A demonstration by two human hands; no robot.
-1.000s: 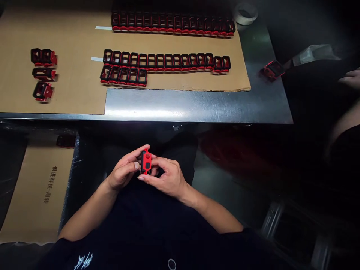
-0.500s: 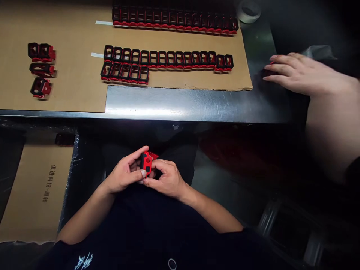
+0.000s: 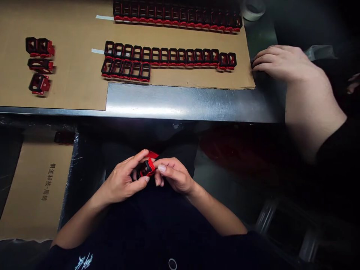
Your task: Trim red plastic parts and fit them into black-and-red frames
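Both of my hands are down over my lap, below the table edge. My left hand and my right hand pinch one small red and black plastic part between their fingertips. The part is tilted and partly hidden by my fingers. On the brown cardboard sheet lie rows of the same red and black parts: a long row, a short row in front of it, and another long row at the far edge.
Three loose parts lie at the left of the cardboard. Another person's hand rests on the steel table at the right. A tape roll stands at the back right. A cardboard box sits low on the left.
My fingers have turned the red part from upright to tilted. The other person's hand has come in from the right and covered the loose part on the table there.
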